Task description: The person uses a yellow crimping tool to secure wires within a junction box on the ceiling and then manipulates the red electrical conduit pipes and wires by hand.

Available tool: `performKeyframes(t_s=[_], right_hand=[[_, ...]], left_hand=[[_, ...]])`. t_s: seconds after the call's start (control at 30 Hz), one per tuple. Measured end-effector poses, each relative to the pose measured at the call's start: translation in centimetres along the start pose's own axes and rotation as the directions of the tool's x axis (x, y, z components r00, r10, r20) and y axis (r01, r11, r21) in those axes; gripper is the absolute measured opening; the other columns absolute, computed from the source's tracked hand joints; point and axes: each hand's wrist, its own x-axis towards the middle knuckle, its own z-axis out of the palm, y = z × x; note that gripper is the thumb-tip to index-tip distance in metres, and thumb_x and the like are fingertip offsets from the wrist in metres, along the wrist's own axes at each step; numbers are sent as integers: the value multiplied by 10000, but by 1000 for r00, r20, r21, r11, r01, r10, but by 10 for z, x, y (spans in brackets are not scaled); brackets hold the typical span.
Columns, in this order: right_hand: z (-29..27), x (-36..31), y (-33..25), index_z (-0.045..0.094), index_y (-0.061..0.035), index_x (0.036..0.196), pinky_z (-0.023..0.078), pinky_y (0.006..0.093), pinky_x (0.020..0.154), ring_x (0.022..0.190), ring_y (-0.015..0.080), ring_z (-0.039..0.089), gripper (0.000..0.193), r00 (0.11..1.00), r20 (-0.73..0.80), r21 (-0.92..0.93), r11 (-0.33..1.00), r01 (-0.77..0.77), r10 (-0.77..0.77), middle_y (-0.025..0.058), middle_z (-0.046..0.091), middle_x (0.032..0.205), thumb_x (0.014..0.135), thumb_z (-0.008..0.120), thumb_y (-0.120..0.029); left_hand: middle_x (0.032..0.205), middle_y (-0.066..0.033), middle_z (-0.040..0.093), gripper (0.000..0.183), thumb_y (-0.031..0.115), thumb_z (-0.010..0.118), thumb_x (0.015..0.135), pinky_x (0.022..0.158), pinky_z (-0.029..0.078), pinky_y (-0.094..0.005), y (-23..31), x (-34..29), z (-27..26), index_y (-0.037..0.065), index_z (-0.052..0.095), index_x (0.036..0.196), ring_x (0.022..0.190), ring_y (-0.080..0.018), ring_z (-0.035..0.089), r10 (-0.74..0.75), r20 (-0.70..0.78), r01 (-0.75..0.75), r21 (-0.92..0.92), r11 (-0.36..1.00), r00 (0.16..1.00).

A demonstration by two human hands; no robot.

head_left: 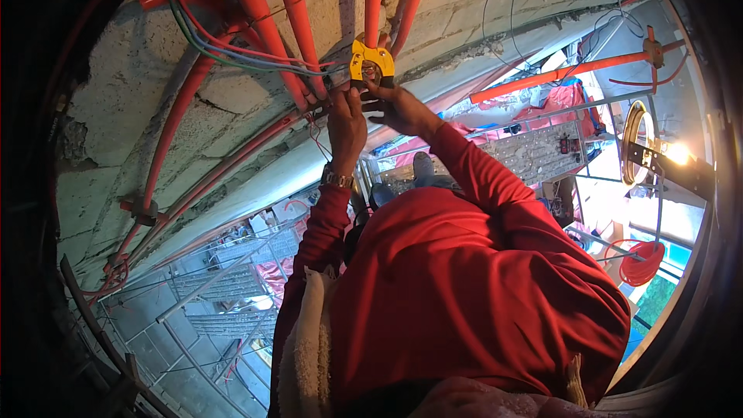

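A yellow pipe cutter with dark handles is up against the lower end of a red pipe. My right hand grips its right side, fingers bent around the handle. Close beside it, my left hand is closed at the left handle, thumb pointing up; a watch is on that wrist. The exact hold of the left fingers is partly hidden. Just left of the cutter, a bundle of green, blue and red wires ends near several other red pipes.
A rough concrete surface carries more red pipes. Below are scaffold planks and metal rails. At right, a lit lamp is near a coil of red tubing. Loose thin wires hang at upper right.
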Motion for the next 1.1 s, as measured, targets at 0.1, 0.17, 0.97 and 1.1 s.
performKeyframes(t_s=[0.1, 0.17, 0.97, 1.1], right_hand=[[-3, 0, 2, 562, -168, 1417, 342, 557, 1142, 1308, 220, 555, 506, 976, 216, 260, 963, -75, 17, 58, 620, 1382, 1013, 632, -467], [-11, 4, 4, 578, -192, 1397, 318, 591, 1160, 1329, 202, 550, 490, 938, 346, 384, 915, -126, -16, 31, 624, 1384, 1003, 645, -474], [22, -8, -61, 498, -69, 1460, 507, 439, 1036, 1192, 292, 658, 648, 919, 394, 260, 961, -95, -16, 180, 654, 1352, 1034, 535, -555], [27, -5, -57, 540, -92, 1416, 520, 442, 978, 1087, 277, 676, 651, 947, 312, 287, 958, -25, -69, 149, 676, 1279, 1009, 553, -600]], left_hand=[[944, -279, 686, 324, 341, 430, 1112, 681, 482, -567, 7, -4, -5, 31, 504, 1166, 897, -505, 661, -58, 12, 59, -53, 997, 998], [984, -203, 639, 406, 389, 410, 1120, 709, 511, -454, 7, -9, -2, 19, 524, 1241, 887, -349, 670, -18, 25, 21, -150, 988, 1000], [824, -161, 636, 516, 460, 372, 1119, 644, 503, -448, 35, -24, -15, 60, 397, 1444, 698, -314, 656, -161, 66, 165, -50, 985, 985], [790, -121, 629, 493, 493, 369, 1115, 639, 481, -407, 48, -19, -28, 32, 521, 1202, 661, -250, 626, -197, 149, 214, -112, 970, 969]])
